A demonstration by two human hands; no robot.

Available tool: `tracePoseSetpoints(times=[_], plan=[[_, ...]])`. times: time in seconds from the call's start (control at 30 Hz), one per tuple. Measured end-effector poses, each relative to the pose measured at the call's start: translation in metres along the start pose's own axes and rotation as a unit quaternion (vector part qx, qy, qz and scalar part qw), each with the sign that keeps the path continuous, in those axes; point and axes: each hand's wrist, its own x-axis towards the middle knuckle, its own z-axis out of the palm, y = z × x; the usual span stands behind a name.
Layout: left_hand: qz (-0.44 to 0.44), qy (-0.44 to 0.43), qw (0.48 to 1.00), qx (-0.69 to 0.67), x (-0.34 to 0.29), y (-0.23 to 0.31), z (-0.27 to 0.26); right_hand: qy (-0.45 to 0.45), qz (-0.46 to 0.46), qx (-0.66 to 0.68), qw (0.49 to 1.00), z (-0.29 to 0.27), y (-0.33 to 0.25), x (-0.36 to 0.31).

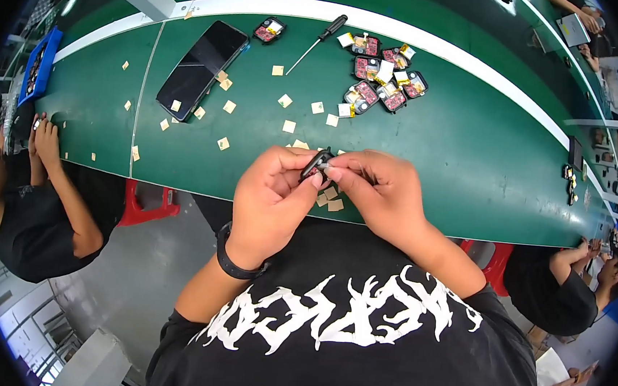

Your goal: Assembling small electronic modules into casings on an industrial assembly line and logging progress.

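Observation:
Close to the table's front edge, my left hand (271,190) is closed around a small black device casing (314,166) with some red circuit board showing inside. My right hand (387,193) pinches at the casing's right side, its thumb and index finger meeting by a small pale bit that is too small to name. Fingers cover much of the casing. Beneath and beside both hands lie several small beige square pads (335,205). Farther off to the right is a cluster of similar open casings (366,68) with red boards and silvery battery packs (384,72).
On the green table (472,148) lie a black smartphone (201,70), a screwdriver (317,44) and a lone open casing (269,30). More beige pads (289,126) are scattered leftward. Co-workers sit at the left (46,209) and right (559,285). A blue bin (41,67) stands far left.

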Motion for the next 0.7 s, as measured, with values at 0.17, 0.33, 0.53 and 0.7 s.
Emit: tracePoseSetpoints(times=[0.17, 0.33, 0.53, 0.7], plan=[[0.0, -0.028, 1.0, -0.007, 0.001, -0.001, -0.01, -0.013, 0.116, 0.07, 0.991, -0.003, 0.004, 0.005], [-0.016, -0.059, 0.998, 0.003, 0.002, 0.004, -0.016, -0.038, 0.165, 0.193, 0.967, -0.004, 0.015, 0.013], [0.017, -0.028, 0.999, -0.038, 0.002, -0.007, -0.012, -0.054, 0.191, 0.27, 0.942, 0.001, -0.001, 0.019], [0.018, -0.011, 0.998, -0.067, 0.0, -0.015, -0.017, -0.04, 0.184, 0.255, 0.948, 0.006, 0.003, 0.018]])
